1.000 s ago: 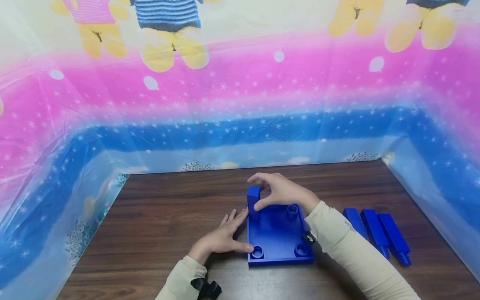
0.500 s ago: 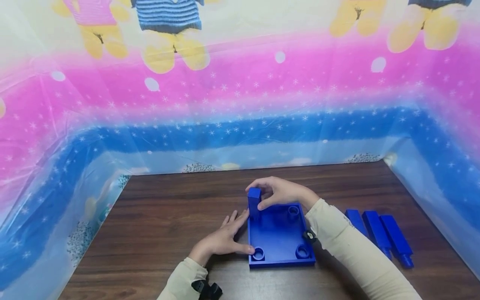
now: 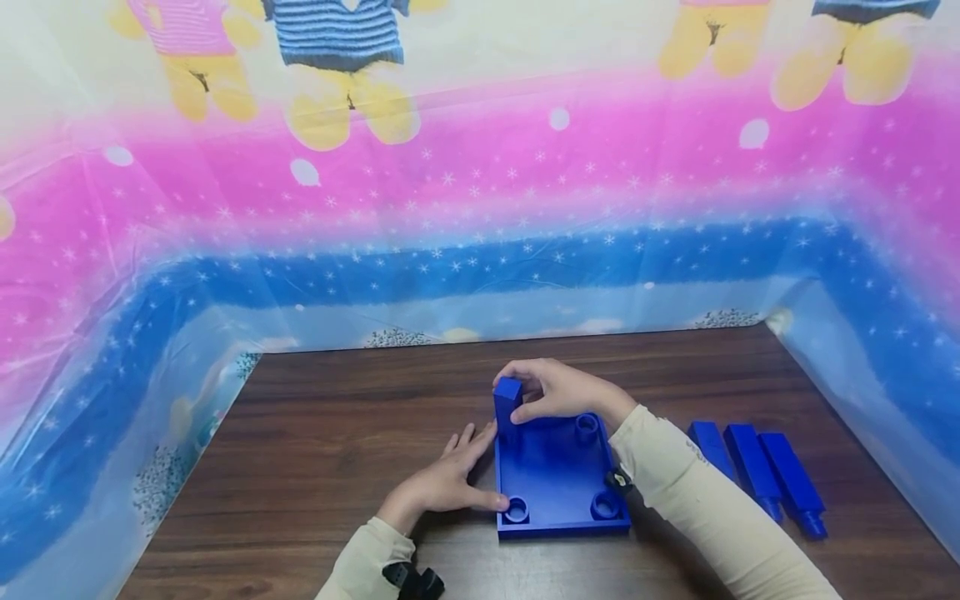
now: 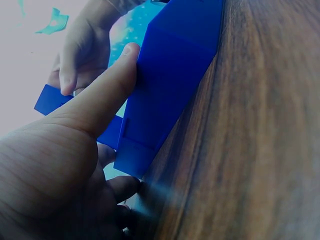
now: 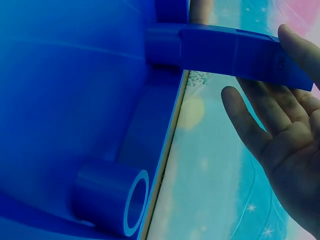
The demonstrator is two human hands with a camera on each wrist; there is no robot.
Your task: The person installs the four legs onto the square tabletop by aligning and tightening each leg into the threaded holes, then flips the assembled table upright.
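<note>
A blue square board (image 3: 558, 471) with a raised rim and round sockets at its corners lies on the table. At its far left corner stands a blue square leg (image 3: 507, 408), its lower end meeting a socket collar (image 5: 164, 44) in the right wrist view. My right hand (image 3: 573, 388) holds this leg near its top between thumb and fingers. Along the board's left side rests my left hand (image 3: 444, 483), fingers spread and fairly straight. Its thumb touches the rim beside the near left socket (image 3: 516, 510), and its fingertips reach the far left corner.
Three more blue legs (image 3: 753, 467) with narrower round ends lie side by side on the brown wooden table (image 3: 337, 433), right of the board. My right forearm (image 3: 705, 492) passes close to them. A printed cloth (image 3: 480, 275) surrounds the table's back and sides.
The leg's top has turned slightly, and my right hand on it sits a little lower. My left hand and the board stay in place.
</note>
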